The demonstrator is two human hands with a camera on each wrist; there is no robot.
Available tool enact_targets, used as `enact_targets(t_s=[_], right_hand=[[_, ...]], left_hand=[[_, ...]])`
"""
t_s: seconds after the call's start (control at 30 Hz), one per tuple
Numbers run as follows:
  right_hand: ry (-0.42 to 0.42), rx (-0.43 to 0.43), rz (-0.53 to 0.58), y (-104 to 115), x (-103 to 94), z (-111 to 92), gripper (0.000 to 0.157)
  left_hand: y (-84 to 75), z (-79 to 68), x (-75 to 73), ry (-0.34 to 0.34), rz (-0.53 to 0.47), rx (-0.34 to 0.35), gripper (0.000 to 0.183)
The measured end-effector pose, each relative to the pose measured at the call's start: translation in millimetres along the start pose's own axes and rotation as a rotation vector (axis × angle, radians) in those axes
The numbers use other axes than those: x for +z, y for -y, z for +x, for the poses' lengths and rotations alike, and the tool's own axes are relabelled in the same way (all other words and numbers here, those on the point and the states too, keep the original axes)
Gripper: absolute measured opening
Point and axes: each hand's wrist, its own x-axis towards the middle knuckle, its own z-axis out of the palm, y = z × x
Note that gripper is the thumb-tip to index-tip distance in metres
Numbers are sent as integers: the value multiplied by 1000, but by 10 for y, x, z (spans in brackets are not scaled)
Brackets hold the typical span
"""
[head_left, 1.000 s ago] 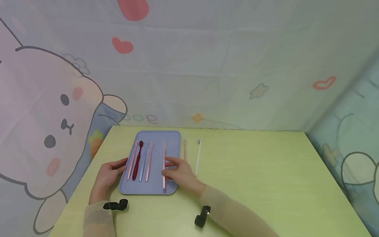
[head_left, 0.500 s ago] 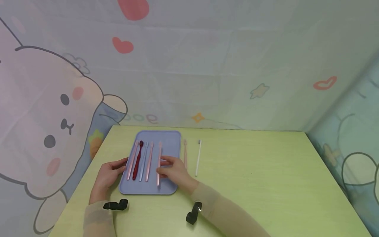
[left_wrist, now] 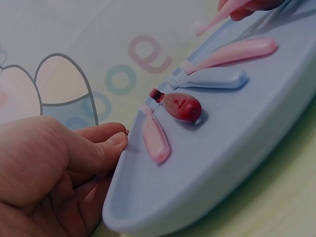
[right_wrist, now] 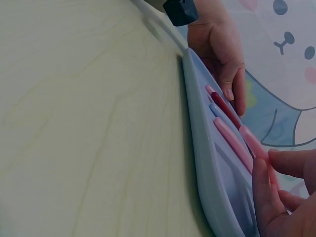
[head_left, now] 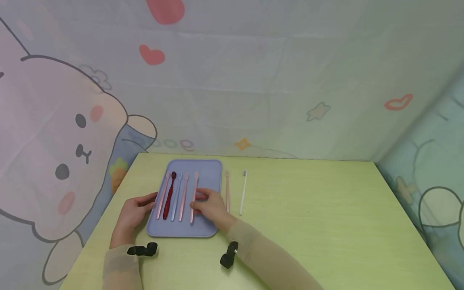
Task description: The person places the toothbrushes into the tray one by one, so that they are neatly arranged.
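My left hand [head_left: 131, 215] holds the left rim of a lavender tray [head_left: 208, 171], thumb and forefinger at its edge in the left wrist view. Over the tray's right half, my right hand [head_left: 216, 208] pinches a pink toothbrush [head_left: 196, 183] between thumb and fingers. In the right wrist view that toothbrush [right_wrist: 253, 140] is tilted above the tray floor. Lying side by side to its left are a pink toothbrush [head_left: 183, 197], a light blue toothbrush [head_left: 176, 199], a dark red toothbrush [head_left: 168, 197] and another pink toothbrush [head_left: 162, 197].
On the yellow-green table [head_left: 308, 225], right of the tray, lie a pink toothbrush [head_left: 227, 189] and a white toothbrush [head_left: 243, 193]. A printed cloth [head_left: 268, 80] hangs behind the table's back edge. Each wrist wears a black camera.
My right hand has moved left with the pink toothbrush, closer to the row on the tray, and the toothbrush's lower end has swung slightly left. My left hand stays at the rim.
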Motion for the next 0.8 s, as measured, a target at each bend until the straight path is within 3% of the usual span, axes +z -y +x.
enact_targets(t_s=[0.5,0.8], right_hand=[[-26,-14,-131,7,120,114,59],[-85,-45,-268,-21,211,152,55]], left_hand=[[-30,-5,-9,-9,9,-2,44],[-1,0,0,-12,-12,-9,43]])
